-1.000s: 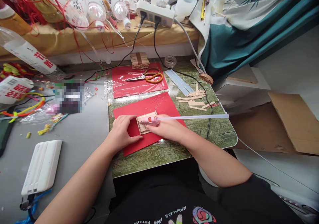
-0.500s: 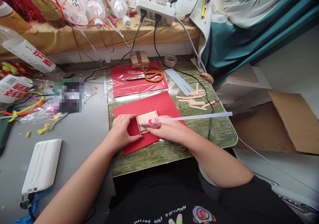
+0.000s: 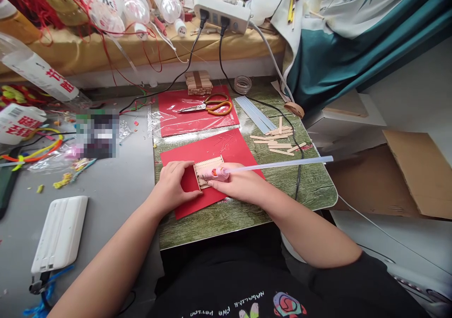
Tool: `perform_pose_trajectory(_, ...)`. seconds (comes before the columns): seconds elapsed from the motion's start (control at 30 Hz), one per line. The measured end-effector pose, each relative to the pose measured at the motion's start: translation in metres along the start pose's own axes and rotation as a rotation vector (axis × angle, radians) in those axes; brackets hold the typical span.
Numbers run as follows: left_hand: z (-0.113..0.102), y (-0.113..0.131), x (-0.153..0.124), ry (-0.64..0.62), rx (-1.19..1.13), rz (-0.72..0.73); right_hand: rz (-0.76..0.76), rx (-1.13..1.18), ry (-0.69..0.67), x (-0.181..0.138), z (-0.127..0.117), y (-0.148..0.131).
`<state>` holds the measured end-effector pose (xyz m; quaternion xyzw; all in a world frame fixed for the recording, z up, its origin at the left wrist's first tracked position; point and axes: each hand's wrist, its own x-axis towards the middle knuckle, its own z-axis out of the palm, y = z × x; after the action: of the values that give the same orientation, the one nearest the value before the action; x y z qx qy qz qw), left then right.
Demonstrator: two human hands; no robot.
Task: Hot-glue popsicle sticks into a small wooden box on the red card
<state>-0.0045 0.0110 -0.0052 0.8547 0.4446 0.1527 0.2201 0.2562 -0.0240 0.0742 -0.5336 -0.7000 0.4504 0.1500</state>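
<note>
The left grip point(image 3: 173, 184), arched wide, holds one end of a craft-stick panel point(image 3: 209, 165); the right grip point(image 3: 243, 184) is wrapped around a pink glue gun point(image 3: 221, 173).

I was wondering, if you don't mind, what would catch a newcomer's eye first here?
Probably the bright red sheet at centre, bearing a wooden panel whose left edge the left hand holds. Over the panel, the right hand grips a pink glue gun, a long translucent stick jutting out rightward. Beyond lie scissors on red paper in clear plastic.
</note>
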Motion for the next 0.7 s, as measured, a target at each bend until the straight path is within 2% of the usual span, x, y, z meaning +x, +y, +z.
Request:
perform_pose_trajectory(0.17,0.0004,-0.0003,0.0001,-0.003,-0.002,-0.006,0.062,-0.02,0.019,0.0021,0.0037,0.0015)
perform_pose_trajectory(0.5,-0.0026,0.0022,0.0004,-0.01,-0.002,-0.008,0.028,-0.059,-0.004,0.0067,0.0047,0.004)
perform_pose_trajectory(0.7,-0.0017,0.0013,0.0002,-0.004,-0.003,-0.002,0.087,-0.117,-0.019,0.0078,0.0042,0.0026)
